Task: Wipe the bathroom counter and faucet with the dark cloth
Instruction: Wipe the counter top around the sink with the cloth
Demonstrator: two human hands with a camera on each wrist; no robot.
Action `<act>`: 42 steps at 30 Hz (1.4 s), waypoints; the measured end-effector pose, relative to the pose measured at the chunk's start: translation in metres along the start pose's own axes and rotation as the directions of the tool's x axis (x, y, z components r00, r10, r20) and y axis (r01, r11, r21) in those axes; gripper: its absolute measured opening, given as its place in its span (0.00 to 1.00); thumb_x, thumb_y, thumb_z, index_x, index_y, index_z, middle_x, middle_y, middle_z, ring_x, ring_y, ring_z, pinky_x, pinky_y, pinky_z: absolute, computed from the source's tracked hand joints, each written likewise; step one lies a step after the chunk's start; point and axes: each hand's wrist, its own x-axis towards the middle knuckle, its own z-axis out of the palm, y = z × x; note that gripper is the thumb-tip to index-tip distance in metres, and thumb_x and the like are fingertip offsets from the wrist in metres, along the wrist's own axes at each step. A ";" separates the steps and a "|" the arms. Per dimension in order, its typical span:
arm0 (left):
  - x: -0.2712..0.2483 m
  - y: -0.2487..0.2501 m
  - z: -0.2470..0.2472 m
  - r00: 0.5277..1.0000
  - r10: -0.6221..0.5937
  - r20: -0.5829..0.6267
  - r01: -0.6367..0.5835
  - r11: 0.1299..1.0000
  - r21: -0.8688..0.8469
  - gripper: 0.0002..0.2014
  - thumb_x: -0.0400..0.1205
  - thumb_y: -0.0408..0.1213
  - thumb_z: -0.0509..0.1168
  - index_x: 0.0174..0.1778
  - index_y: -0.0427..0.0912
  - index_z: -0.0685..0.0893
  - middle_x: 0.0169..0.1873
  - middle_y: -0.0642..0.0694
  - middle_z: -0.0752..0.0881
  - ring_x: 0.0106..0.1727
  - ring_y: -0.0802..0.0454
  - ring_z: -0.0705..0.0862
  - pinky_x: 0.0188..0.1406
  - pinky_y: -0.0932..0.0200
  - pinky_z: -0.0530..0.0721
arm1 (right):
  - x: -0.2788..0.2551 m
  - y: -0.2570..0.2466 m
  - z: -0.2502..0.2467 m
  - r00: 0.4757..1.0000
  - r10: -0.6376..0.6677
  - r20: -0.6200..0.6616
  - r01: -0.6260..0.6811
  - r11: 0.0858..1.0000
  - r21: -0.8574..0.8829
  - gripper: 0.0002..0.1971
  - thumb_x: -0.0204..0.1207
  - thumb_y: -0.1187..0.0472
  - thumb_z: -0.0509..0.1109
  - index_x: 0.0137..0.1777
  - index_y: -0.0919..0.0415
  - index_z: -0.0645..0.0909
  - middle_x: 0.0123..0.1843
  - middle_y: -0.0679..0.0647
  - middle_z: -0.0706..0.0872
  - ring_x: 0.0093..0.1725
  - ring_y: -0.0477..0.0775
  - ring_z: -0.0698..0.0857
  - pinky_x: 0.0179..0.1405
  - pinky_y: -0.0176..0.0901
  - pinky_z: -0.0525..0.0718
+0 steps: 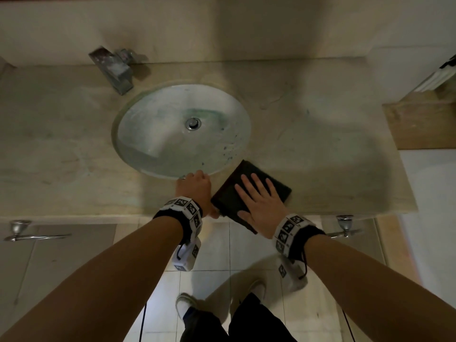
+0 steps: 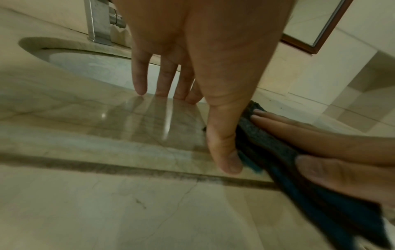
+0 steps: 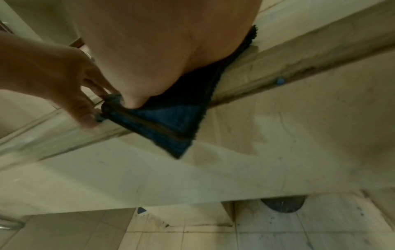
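Note:
The dark cloth [image 1: 227, 196], folded into a rectangle with a blue underside [image 3: 171, 121], lies on the beige stone counter [image 1: 320, 156] just right of the sink [image 1: 153, 134]. One corner hangs over the counter's front edge. My right hand [image 1: 254, 196] lies flat on top of it, fingers spread and straight. My left hand [image 1: 202, 191] rests beside it; its straight fingertips [image 2: 141, 88] touch the counter at the sink rim. The left thumb [image 2: 224, 152] lies against the cloth's [image 2: 267, 143] left edge. The metal faucet [image 1: 113, 67] stands at the back left, away from both hands.
A wooden shelf [image 1: 419, 119] with a stack of white things adjoins the counter at the right. Chrome towel bars [image 1: 29, 233] [image 1: 345, 228] hang under the counter front. A framed mirror [image 2: 310, 42] sits on the back wall. Tiled floor and my feet [image 1: 187, 304] are below.

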 end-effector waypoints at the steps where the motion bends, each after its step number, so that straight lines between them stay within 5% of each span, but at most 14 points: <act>1: 0.000 0.000 0.000 1.000 0.004 0.002 -0.004 1.000 0.007 0.47 0.56 0.68 0.78 0.66 0.46 0.75 0.57 0.47 0.77 0.59 0.45 0.78 0.60 0.47 0.79 | 0.006 0.002 -0.004 1.000 0.027 0.011 -0.027 1.000 0.011 0.42 0.72 0.33 0.27 0.86 0.50 0.39 0.87 0.51 0.34 0.85 0.56 0.32 0.82 0.61 0.33; 3: 0.001 -0.002 0.002 1.000 0.013 0.001 -0.013 1.000 0.010 0.47 0.56 0.69 0.77 0.67 0.46 0.75 0.57 0.47 0.77 0.59 0.45 0.78 0.60 0.47 0.79 | 0.024 0.009 -0.014 0.996 0.093 -0.008 -0.093 0.995 0.029 0.42 0.72 0.33 0.28 0.86 0.50 0.39 0.87 0.51 0.35 0.85 0.56 0.34 0.82 0.60 0.33; 7: 0.003 -0.004 0.005 1.000 0.004 0.007 -0.004 1.000 -0.003 0.49 0.56 0.68 0.78 0.69 0.47 0.72 0.58 0.48 0.77 0.59 0.45 0.78 0.59 0.46 0.79 | 0.072 0.038 -0.037 0.980 0.197 -0.025 -0.194 0.978 0.071 0.36 0.83 0.36 0.46 0.86 0.50 0.42 0.88 0.52 0.38 0.86 0.58 0.38 0.83 0.62 0.38; 13: 0.006 -0.004 0.013 1.000 -0.028 0.009 0.028 0.999 -0.017 0.52 0.56 0.68 0.78 0.73 0.47 0.68 0.62 0.49 0.74 0.64 0.44 0.75 0.58 0.41 0.77 | 0.121 0.071 -0.062 0.958 0.281 -0.049 -0.275 0.955 0.111 0.37 0.84 0.37 0.47 0.87 0.51 0.41 0.88 0.53 0.38 0.86 0.59 0.38 0.83 0.63 0.39; 22: 0.000 0.001 0.001 1.000 -0.012 0.020 0.012 1.000 0.002 0.51 0.57 0.67 0.78 0.72 0.46 0.70 0.63 0.47 0.76 0.65 0.43 0.75 0.65 0.39 0.73 | 0.047 0.028 -0.026 0.990 0.128 -0.066 -0.128 0.992 -0.008 0.37 0.83 0.37 0.46 0.86 0.54 0.40 0.88 0.57 0.38 0.86 0.62 0.38 0.82 0.65 0.39; 29: 0.000 0.002 0.000 0.999 -0.010 0.032 0.010 1.000 -0.001 0.51 0.58 0.66 0.78 0.73 0.44 0.70 0.63 0.46 0.76 0.66 0.43 0.75 0.67 0.41 0.73 | 0.012 0.027 -0.012 0.999 0.044 0.020 -0.044 0.999 -0.025 0.43 0.71 0.33 0.26 0.86 0.51 0.37 0.87 0.54 0.33 0.84 0.58 0.31 0.79 0.61 0.29; 35: 0.001 0.000 0.004 1.000 -0.012 0.025 0.013 1.000 -0.011 0.52 0.57 0.66 0.79 0.73 0.45 0.69 0.64 0.46 0.75 0.66 0.42 0.75 0.65 0.41 0.75 | 0.060 0.042 -0.032 0.985 0.172 -0.021 -0.171 0.985 0.030 0.36 0.83 0.36 0.43 0.86 0.50 0.38 0.87 0.51 0.35 0.85 0.57 0.36 0.83 0.62 0.37; 42: 0.003 0.000 0.009 1.000 -0.026 0.010 0.026 0.999 -0.021 0.52 0.56 0.65 0.80 0.73 0.46 0.69 0.64 0.47 0.75 0.66 0.43 0.75 0.63 0.40 0.75 | 0.093 0.052 -0.047 0.959 0.279 -0.049 -0.273 0.956 0.104 0.36 0.83 0.37 0.46 0.86 0.51 0.41 0.88 0.53 0.38 0.86 0.59 0.38 0.82 0.64 0.37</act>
